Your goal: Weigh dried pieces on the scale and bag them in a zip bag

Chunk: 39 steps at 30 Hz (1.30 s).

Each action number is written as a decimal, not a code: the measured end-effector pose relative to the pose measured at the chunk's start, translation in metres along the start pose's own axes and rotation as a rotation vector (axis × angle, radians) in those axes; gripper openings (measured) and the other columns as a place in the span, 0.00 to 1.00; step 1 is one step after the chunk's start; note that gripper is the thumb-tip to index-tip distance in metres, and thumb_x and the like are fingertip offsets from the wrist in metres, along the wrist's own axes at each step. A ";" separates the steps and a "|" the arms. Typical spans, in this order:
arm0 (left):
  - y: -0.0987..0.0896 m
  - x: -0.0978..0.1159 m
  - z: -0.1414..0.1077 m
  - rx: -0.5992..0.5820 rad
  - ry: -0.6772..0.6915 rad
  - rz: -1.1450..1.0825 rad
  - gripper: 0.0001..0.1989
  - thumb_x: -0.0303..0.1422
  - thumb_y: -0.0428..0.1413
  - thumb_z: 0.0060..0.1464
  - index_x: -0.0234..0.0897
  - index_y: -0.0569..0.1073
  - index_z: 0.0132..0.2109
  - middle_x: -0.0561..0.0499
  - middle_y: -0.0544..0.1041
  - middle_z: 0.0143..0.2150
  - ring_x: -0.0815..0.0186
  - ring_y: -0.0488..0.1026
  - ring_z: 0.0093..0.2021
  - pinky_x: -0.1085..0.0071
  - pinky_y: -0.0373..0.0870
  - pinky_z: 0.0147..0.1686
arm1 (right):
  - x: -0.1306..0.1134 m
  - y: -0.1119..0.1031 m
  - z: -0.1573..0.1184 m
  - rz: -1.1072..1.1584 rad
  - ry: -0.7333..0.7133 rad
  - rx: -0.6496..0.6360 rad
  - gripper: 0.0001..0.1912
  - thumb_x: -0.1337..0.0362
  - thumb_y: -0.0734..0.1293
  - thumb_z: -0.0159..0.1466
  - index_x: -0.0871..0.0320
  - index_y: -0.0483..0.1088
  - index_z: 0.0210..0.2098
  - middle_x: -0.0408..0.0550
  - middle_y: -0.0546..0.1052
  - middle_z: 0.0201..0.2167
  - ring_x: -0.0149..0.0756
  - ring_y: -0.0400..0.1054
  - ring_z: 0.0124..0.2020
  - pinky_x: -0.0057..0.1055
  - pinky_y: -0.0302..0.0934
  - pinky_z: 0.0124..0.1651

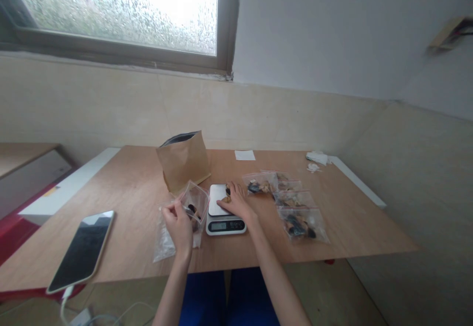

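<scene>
My left hand (179,225) pinches the edge of a clear zip bag (202,202) that has some dark and brown pieces inside. Over the metal plate of a small white kitchen scale (216,202), my right hand (236,200) has its fingers curled down around brown and dark dried pieces (226,199). The scale's display is lit, but its digits are too small to read. Beneath my left hand lie more clear plastic bags (164,244). Behind them stands an open brown paper bag (185,163).
Several filled zip bags (297,222) lie right of the scale. A phone (83,252) with a charging cable is at the left. A white paper (244,155) and crumpled tissue (317,158) lie at the back of the wooden table (354,217).
</scene>
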<state>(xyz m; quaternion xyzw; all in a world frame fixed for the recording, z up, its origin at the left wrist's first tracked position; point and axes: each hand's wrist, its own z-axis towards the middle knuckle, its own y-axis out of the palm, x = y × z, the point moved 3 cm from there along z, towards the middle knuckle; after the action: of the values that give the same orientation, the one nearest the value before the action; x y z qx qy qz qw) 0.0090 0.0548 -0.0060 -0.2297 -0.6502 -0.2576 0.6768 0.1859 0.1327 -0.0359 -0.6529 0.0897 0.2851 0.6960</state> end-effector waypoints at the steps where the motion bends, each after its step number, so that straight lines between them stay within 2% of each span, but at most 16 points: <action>1: 0.000 0.000 0.000 -0.001 0.000 0.004 0.09 0.38 0.49 0.52 0.38 0.62 0.30 0.53 0.70 0.32 0.65 0.69 0.34 0.66 0.64 0.38 | 0.002 0.001 0.000 -0.008 -0.011 0.024 0.35 0.54 0.67 0.56 0.63 0.55 0.58 0.61 0.62 0.56 0.49 0.53 0.59 0.44 0.48 0.59; 5: -0.001 0.001 0.000 0.013 -0.017 0.053 0.09 0.38 0.49 0.53 0.38 0.61 0.30 0.54 0.69 0.30 0.66 0.67 0.30 0.67 0.63 0.34 | 0.004 0.003 -0.001 -0.088 -0.063 0.099 0.18 0.61 0.63 0.61 0.60 0.65 0.50 0.55 0.69 0.47 0.45 0.60 0.51 0.41 0.54 0.53; 8: 0.000 0.001 0.000 0.003 -0.003 0.025 0.08 0.38 0.49 0.53 0.38 0.61 0.30 0.52 0.71 0.33 0.65 0.69 0.33 0.67 0.63 0.36 | 0.002 0.002 -0.001 -0.125 -0.073 0.128 0.11 0.66 0.61 0.62 0.60 0.68 0.43 0.55 0.69 0.43 0.44 0.61 0.48 0.40 0.56 0.51; 12: 0.001 -0.001 -0.001 -0.010 0.005 -0.026 0.08 0.37 0.49 0.53 0.38 0.62 0.31 0.49 0.73 0.38 0.63 0.71 0.41 0.65 0.63 0.41 | 0.001 0.002 -0.002 -0.064 -0.082 0.149 0.08 0.67 0.59 0.63 0.62 0.69 0.39 0.55 0.69 0.40 0.41 0.65 0.43 0.36 0.59 0.47; 17: 0.002 0.001 -0.004 -0.009 -0.020 0.007 0.09 0.39 0.49 0.53 0.38 0.62 0.31 0.49 0.74 0.37 0.62 0.71 0.39 0.64 0.64 0.41 | -0.005 -0.006 -0.003 0.045 -0.050 0.197 0.08 0.65 0.59 0.64 0.60 0.68 0.37 0.51 0.70 0.38 0.37 0.67 0.37 0.32 0.61 0.42; 21: 0.004 0.006 -0.010 -0.044 -0.002 -0.015 0.08 0.38 0.49 0.53 0.39 0.62 0.31 0.49 0.74 0.38 0.62 0.72 0.40 0.65 0.65 0.41 | -0.031 -0.029 -0.007 0.328 -0.034 0.352 0.06 0.65 0.60 0.62 0.59 0.68 0.35 0.48 0.71 0.34 0.35 0.67 0.37 0.30 0.60 0.43; 23: 0.006 0.009 -0.014 -0.069 0.030 -0.045 0.08 0.39 0.49 0.54 0.39 0.61 0.31 0.48 0.74 0.39 0.62 0.72 0.42 0.65 0.65 0.43 | -0.050 -0.041 -0.008 0.432 -0.057 0.364 0.07 0.64 0.61 0.62 0.59 0.69 0.33 0.47 0.72 0.33 0.33 0.67 0.37 0.29 0.60 0.42; 25: 0.007 0.010 -0.017 -0.076 0.048 -0.047 0.09 0.39 0.48 0.54 0.39 0.61 0.31 0.48 0.74 0.40 0.62 0.71 0.43 0.65 0.65 0.43 | -0.068 -0.050 -0.011 0.514 -0.087 0.295 0.07 0.63 0.62 0.61 0.59 0.69 0.34 0.46 0.73 0.34 0.32 0.67 0.37 0.27 0.60 0.42; 28: 0.008 0.011 -0.021 -0.085 0.067 -0.036 0.09 0.40 0.48 0.55 0.39 0.61 0.32 0.47 0.74 0.40 0.62 0.72 0.43 0.65 0.65 0.43 | -0.088 -0.059 -0.015 0.576 -0.130 0.098 0.09 0.61 0.63 0.61 0.58 0.70 0.38 0.44 0.74 0.34 0.31 0.67 0.36 0.25 0.59 0.39; 33: 0.008 0.012 -0.024 -0.098 0.107 -0.077 0.10 0.41 0.47 0.56 0.40 0.60 0.32 0.44 0.74 0.47 0.61 0.71 0.46 0.65 0.65 0.45 | -0.105 -0.063 -0.023 0.447 -0.218 -0.230 0.12 0.61 0.68 0.57 0.59 0.71 0.40 0.43 0.74 0.29 0.31 0.67 0.30 0.24 0.57 0.31; 36: 0.009 0.011 -0.025 -0.114 0.094 -0.126 0.10 0.41 0.48 0.56 0.40 0.60 0.32 0.44 0.73 0.49 0.61 0.71 0.46 0.65 0.66 0.43 | -0.107 -0.064 -0.024 0.388 -0.222 -0.289 0.13 0.61 0.69 0.56 0.60 0.72 0.40 0.44 0.74 0.29 0.32 0.67 0.30 0.24 0.56 0.30; 39: 0.009 0.010 -0.025 -0.117 0.066 -0.149 0.10 0.41 0.48 0.55 0.40 0.60 0.33 0.45 0.74 0.48 0.60 0.72 0.45 0.64 0.67 0.42 | -0.108 -0.065 -0.021 0.362 -0.200 -0.237 0.11 0.63 0.69 0.56 0.59 0.72 0.39 0.45 0.75 0.30 0.34 0.68 0.31 0.25 0.58 0.32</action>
<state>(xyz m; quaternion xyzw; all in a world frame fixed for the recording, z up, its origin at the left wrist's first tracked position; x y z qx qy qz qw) 0.0345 0.0448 0.0027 -0.2113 -0.6266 -0.3521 0.6624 0.1356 0.0833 0.0714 -0.6718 0.1019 0.4770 0.5575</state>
